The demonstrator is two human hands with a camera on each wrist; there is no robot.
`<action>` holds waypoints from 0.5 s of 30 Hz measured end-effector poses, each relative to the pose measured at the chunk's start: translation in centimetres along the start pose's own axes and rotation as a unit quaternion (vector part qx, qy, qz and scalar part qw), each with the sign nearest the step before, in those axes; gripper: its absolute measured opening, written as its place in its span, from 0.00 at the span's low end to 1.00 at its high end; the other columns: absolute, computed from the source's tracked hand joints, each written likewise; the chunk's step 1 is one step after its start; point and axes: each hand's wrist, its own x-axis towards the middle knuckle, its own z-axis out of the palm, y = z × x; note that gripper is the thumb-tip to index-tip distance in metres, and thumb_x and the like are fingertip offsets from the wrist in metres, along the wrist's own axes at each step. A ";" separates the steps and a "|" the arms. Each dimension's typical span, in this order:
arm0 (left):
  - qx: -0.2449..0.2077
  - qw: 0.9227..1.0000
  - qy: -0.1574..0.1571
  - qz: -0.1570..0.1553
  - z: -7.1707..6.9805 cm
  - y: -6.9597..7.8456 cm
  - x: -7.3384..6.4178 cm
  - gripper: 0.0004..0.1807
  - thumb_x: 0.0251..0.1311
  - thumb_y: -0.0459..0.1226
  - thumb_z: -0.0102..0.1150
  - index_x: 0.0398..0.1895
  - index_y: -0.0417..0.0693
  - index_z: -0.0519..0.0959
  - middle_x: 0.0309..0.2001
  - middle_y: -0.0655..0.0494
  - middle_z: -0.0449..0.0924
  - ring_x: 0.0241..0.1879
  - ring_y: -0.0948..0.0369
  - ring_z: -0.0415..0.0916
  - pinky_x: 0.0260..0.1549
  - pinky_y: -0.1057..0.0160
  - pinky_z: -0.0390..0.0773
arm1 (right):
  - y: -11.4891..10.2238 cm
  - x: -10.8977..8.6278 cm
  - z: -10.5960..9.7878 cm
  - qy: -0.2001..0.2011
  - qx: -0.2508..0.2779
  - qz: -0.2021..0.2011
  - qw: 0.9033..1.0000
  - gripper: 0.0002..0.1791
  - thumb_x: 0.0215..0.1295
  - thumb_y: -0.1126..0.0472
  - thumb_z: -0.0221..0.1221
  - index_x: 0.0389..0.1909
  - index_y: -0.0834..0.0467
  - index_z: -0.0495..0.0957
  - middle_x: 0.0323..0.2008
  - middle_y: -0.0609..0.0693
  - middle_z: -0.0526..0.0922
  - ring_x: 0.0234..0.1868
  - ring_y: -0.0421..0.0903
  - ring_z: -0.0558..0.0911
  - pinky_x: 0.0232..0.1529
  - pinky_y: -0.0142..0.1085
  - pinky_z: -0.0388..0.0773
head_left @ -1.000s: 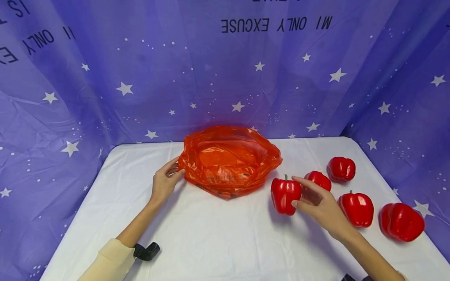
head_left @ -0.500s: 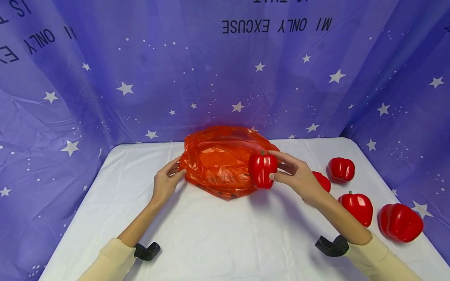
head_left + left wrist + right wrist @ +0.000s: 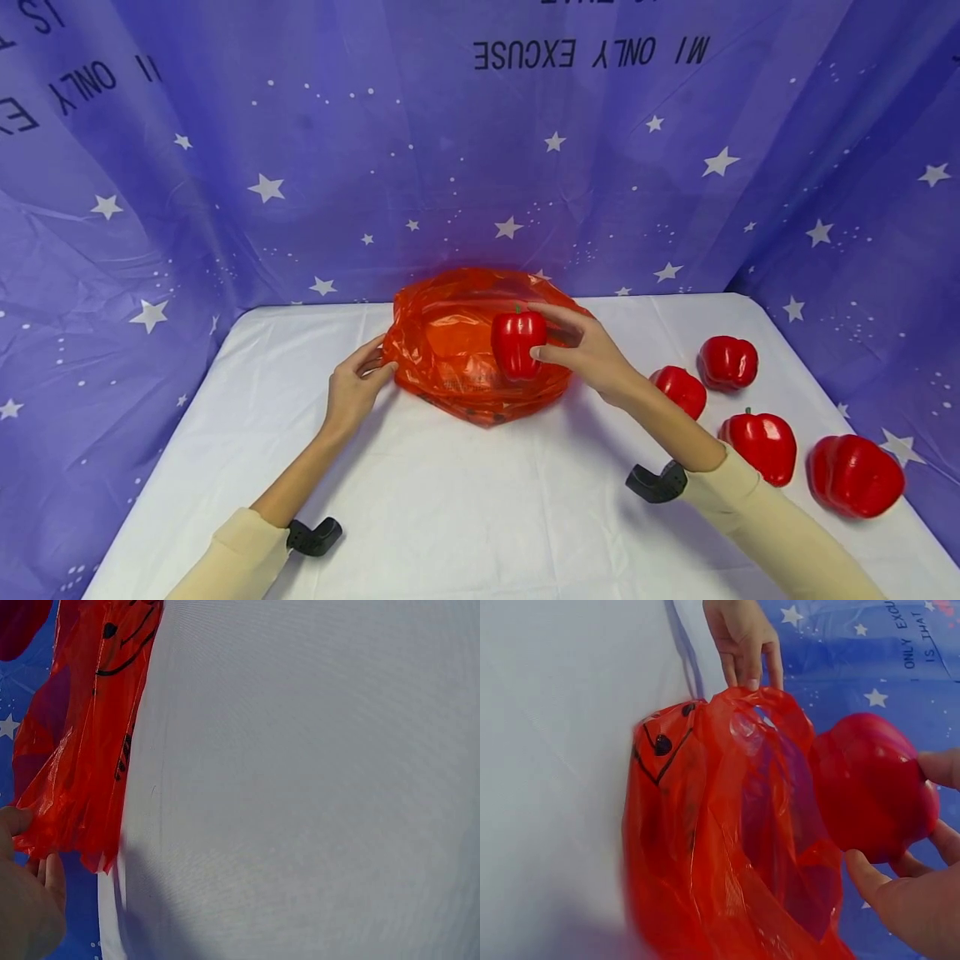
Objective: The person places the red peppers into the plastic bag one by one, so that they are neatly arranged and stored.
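Note:
An orange-red plastic bag (image 3: 465, 367) lies open on the white table (image 3: 450, 500). My left hand (image 3: 382, 357) pinches the bag's left rim; the left wrist view shows the bag's edge (image 3: 75, 787) between thumb and fingers (image 3: 46, 871). My right hand (image 3: 542, 333) grips a red bell pepper (image 3: 516, 343) and holds it over the bag's mouth. In the right wrist view the pepper (image 3: 870, 787) hangs just beside the bag's opening (image 3: 727, 825), my fingers (image 3: 907, 907) curled round it, and the left hand (image 3: 742, 637) is at the far rim.
Several more red peppers lie on the table's right side, the nearest (image 3: 681, 390) by my right forearm, others at the back (image 3: 727, 361) and front right (image 3: 855, 475). A purple star-print cloth (image 3: 225, 167) walls in the table on three sides.
My right hand lifted a pepper off the table and carried it left, from beside the other peppers to over the bag's mouth. The left hand stayed on the bag's rim.

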 end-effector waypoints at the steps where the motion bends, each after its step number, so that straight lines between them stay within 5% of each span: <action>1: 0.001 1.000 0.001 -0.001 0.0 0.0 0.0 0.27 0.61 0.27 0.66 0.65 0.42 0.76 0.52 0.39 0.81 0.50 0.48 0.78 0.47 0.74 0.78 | 0.0 0.3 0.2 -0.001 -0.001 0.003 1.000 0.34 0.60 0.68 0.66 0.69 0.56 0.71 0.65 0.53 0.73 0.61 0.59 0.75 0.52 0.43 0.82; 15: 0.000 1.000 -0.004 0.001 0.0 0.0 0.1 0.27 0.62 0.27 0.65 0.66 0.41 0.75 0.52 0.38 0.81 0.51 0.48 0.78 0.47 0.74 0.79 | 0.9 4.5 1.8 0.018 -0.001 0.048 0.999 0.34 0.60 0.65 0.68 0.69 0.48 0.73 0.65 0.49 0.72 0.63 0.55 0.73 0.58 0.54 0.77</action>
